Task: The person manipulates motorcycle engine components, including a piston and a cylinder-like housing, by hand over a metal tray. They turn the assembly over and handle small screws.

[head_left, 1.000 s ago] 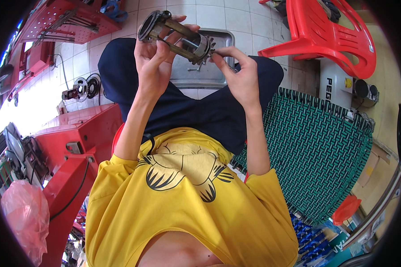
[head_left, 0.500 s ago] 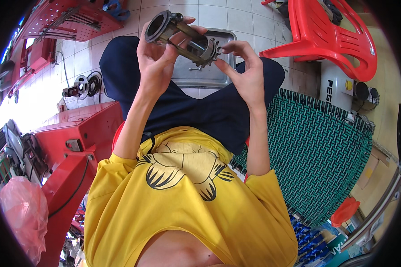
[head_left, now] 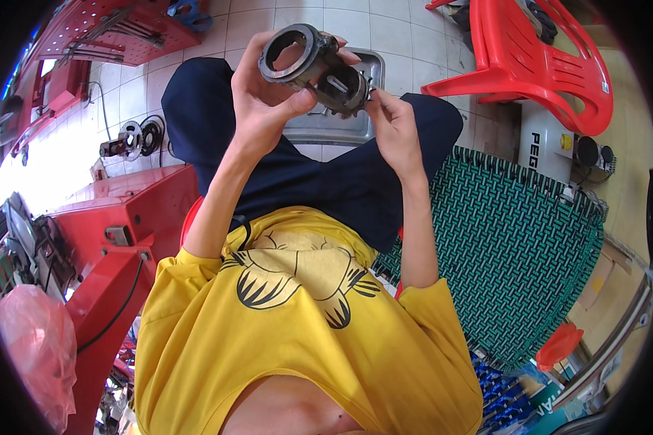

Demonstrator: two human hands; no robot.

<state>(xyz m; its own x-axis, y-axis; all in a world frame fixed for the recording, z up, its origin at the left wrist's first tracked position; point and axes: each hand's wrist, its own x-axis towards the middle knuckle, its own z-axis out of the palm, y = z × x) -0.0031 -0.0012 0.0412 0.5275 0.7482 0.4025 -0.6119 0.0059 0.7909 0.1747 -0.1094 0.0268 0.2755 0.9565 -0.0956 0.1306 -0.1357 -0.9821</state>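
A dark metal cage-like cylinder (head_left: 337,83) has a wide open ring at its upper-left end and small teeth at its lower-right end. My left hand (head_left: 261,109) is closed around it, with the thumb under the ring and fingertips showing over the top. My right hand (head_left: 394,134) has thumb and forefinger pinched on the toothed end, the other fingers curled. Behind and below the part, a shallow steel tray (head_left: 319,130) lies on the tiled floor between my bent legs, partly hidden by the part and my hands.
A red plastic chair (head_left: 530,72) stands upper right, near a white tank (head_left: 551,156). A green woven seat (head_left: 508,254) is at right. Red tool cabinets (head_left: 127,203) flank me at left, with a chainring (head_left: 130,141), a pink bag (head_left: 33,341) and a perforated red rack (head_left: 105,32).
The cylinder has shifted rightward and turned, its open ring now facing more upward. My right fingers came apart from the toothed end, then closed on it again. My left hand moved with the part.
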